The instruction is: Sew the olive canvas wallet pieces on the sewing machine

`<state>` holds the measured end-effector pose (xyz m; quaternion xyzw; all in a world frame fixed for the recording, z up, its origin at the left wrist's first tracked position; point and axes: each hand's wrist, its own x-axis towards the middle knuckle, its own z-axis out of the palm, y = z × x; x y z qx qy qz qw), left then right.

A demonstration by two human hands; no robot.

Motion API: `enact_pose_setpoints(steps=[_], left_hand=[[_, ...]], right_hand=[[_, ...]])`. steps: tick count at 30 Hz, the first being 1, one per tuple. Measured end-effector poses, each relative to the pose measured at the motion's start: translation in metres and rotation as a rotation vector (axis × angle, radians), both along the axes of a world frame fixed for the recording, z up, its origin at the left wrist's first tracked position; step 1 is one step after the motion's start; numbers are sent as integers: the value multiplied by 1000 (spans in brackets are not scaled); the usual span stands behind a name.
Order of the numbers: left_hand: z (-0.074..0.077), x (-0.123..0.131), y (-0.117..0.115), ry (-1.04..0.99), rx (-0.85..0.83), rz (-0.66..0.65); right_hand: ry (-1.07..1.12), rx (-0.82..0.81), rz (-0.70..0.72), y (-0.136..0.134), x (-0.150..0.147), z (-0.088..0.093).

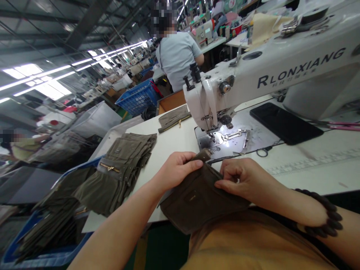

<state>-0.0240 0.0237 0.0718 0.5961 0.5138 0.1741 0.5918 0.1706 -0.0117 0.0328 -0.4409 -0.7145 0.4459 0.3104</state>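
A dark olive fabric piece [194,202] with a small label patch hangs over the near table edge, close to my body. My left hand [180,167] pinches its upper edge between thumb and fingers. On its right side, my right hand [239,176] grips the edge with curled fingers; a beaded bracelet circles that wrist. Just beyond the fabric stands a white sewing machine [270,71], its presser foot and needle area [212,137] above the metal plate. The fabric lies apart from the needle. Its underside is hidden from me.
Left on the table lies a stack of olive pieces with zippers [120,161]; another zippered piece [174,119] lies behind. A blue crate [47,258] of fabric stands lower left. A black phone [285,122], pink-handled scissors [343,125] and a ruler scale are right. A person [178,56] sits ahead.
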Motion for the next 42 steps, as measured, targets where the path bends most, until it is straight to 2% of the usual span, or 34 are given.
enact_pose_setpoints(steps=[7, 14, 22, 28, 38, 42], left_hand=[[0, -1, 0, -42, -49, -6], [-5, -3, 2, -67, -98, 34], [-10, -7, 7, -49, -63, 19], [-12, -8, 10, 4, -8, 12], [-14, -11, 13, -85, -154, 49], [-14, -11, 13, -87, -155, 52]], right_hand=[[3, -30, -1, -1, 0, 1], [57, -181, 16, 1, 0, -2], [77, -232, 0, 2, -3, -7], [104, -325, 66, 8, -1, -10], [139, -321, 114, 15, 0, -10], [116, -326, 120, 15, 2, -12]])
